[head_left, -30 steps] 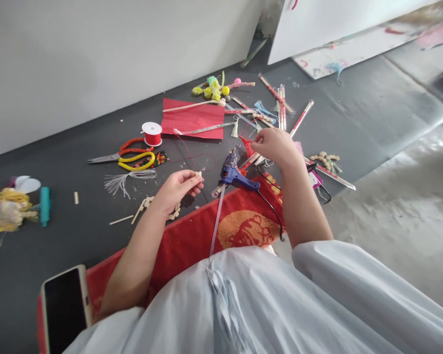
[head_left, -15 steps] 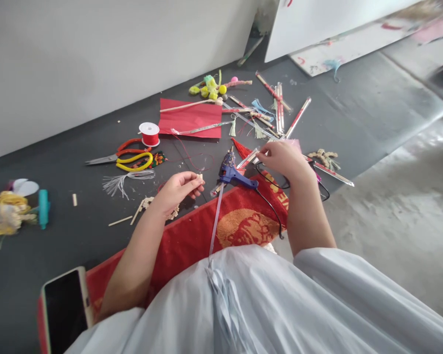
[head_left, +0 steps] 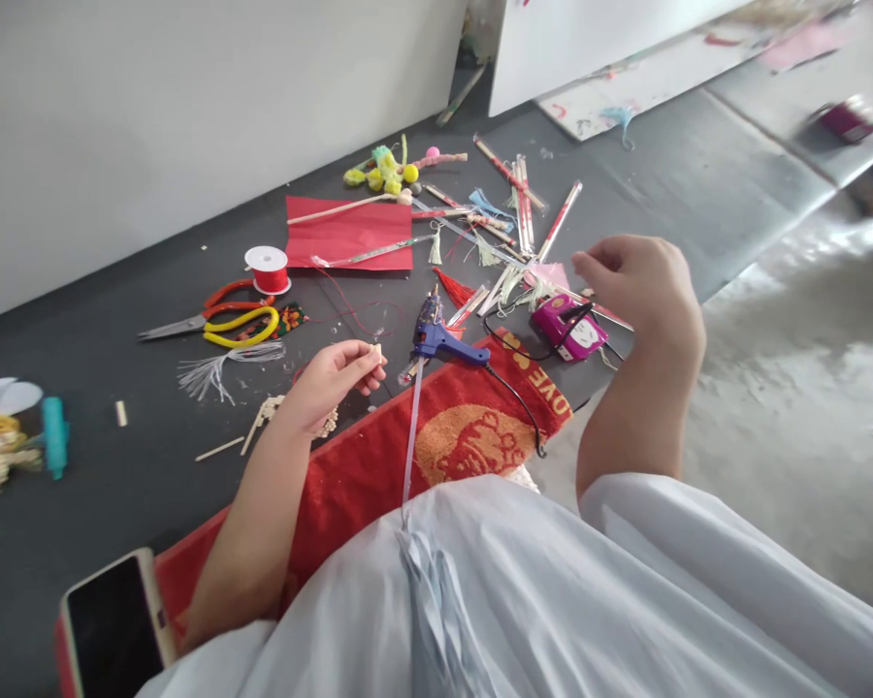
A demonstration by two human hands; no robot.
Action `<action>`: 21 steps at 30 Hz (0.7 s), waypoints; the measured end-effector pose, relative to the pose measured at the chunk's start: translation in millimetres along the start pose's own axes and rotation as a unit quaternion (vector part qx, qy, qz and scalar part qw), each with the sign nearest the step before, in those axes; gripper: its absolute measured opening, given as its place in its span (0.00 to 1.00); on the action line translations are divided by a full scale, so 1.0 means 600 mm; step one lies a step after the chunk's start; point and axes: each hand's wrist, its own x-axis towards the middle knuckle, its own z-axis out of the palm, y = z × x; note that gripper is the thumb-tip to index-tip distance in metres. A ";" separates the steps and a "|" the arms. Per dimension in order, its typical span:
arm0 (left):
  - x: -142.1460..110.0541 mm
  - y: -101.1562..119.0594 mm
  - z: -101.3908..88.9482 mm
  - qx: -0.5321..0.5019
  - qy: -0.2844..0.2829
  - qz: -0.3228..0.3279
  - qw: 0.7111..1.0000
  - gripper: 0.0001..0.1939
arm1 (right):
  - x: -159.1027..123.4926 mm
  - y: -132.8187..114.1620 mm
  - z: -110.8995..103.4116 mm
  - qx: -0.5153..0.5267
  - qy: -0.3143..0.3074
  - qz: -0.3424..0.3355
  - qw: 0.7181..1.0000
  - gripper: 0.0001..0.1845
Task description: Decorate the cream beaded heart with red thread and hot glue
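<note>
The left hand (head_left: 345, 378) is closed in a pinch, thumb against the curled fingers, with a small pale piece (head_left: 377, 354) held at the fingertips above the dark table (head_left: 349, 436). The right hand (head_left: 636, 286) is raised well apart from it, wrist bent and fingers drawn in towards the thumb; whether anything is between them I cannot tell. Below and just beside that hand, a purple power block (head_left: 567, 328) lies on the table with a black cord across it. Between the hands, a blue glue gun (head_left: 440, 339) points its nozzle away from the person, and a translucent glue stick (head_left: 412, 427) runs from its back end over a red towel (head_left: 466, 436). Beyond the gun lie a red tassel (head_left: 452, 288) and a scatter of wrapped sticks (head_left: 524, 204). Farther to the left, a sheet of red paper (head_left: 364, 231) has a pale stick across it, with a spool of red ribbon (head_left: 268, 271) near its corner. Scissors (head_left: 205, 325) with orange and yellow handles lie beside the spool, above a fan of silvery strands (head_left: 218, 368). A phone (head_left: 114, 620) lies near the left forearm, and a turquoise tube (head_left: 54, 436) is farther out.
</note>
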 end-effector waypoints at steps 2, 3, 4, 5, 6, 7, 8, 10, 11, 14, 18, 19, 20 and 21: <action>-0.001 -0.001 0.000 0.002 -0.001 0.004 1.000 0.27 | 0.001 0.014 -0.008 0.021 0.000 0.032 0.999 0.08; -0.001 -0.001 0.000 0.003 -0.001 0.005 1.000 0.28 | 0.001 0.020 -0.011 0.031 -0.004 0.048 0.998 0.07; -0.001 -0.001 0.001 0.004 -0.001 0.005 1.000 0.28 | 0.001 0.026 -0.014 0.037 -0.006 0.059 0.998 0.06; -0.002 -0.001 0.002 0.005 0.001 0.005 1.000 0.29 | 0.001 0.031 -0.016 0.041 -0.007 0.065 0.997 0.05; -0.002 -0.001 0.002 0.006 0.001 0.005 1.000 0.30 | 0.001 0.037 -0.016 0.042 -0.006 0.069 0.997 0.05; -0.003 -0.001 0.003 0.007 0.002 0.005 1.000 0.30 | 0.001 0.043 -0.016 0.042 -0.003 0.069 0.997 0.05; -0.003 0.000 0.004 0.008 0.004 0.006 1.000 0.30 | 0.002 0.050 -0.014 0.044 -0.002 0.068 0.997 0.05; -0.005 0.001 0.005 0.007 0.006 0.007 1.000 0.31 | 0.008 0.065 -0.006 0.058 -0.007 0.063 0.996 0.04; -0.006 0.001 0.006 0.006 0.005 0.007 1.000 0.31 | 0.012 0.072 -0.001 0.073 -0.013 0.059 0.995 0.04; -0.010 0.004 0.009 0.005 0.003 0.005 1.000 0.31 | 0.036 0.092 0.017 0.137 -0.053 0.040 0.988 0.04; -0.014 0.008 0.012 0.013 0.001 0.002 1.000 0.31 | 0.086 0.100 0.038 0.100 -0.120 0.007 0.988 0.06; -0.015 0.008 0.012 0.015 -0.001 0.003 1.000 0.31 | 0.100 0.098 0.044 0.082 -0.131 -0.002 0.988 0.07; -0.015 0.009 0.013 0.017 -0.002 0.004 1.000 0.31 | 0.114 0.095 0.050 0.067 -0.140 -0.007 0.988 0.07; -0.015 0.009 0.013 0.019 -0.002 0.004 1.000 0.31 | 0.127 0.091 0.057 0.044 -0.142 -0.022 0.989 0.07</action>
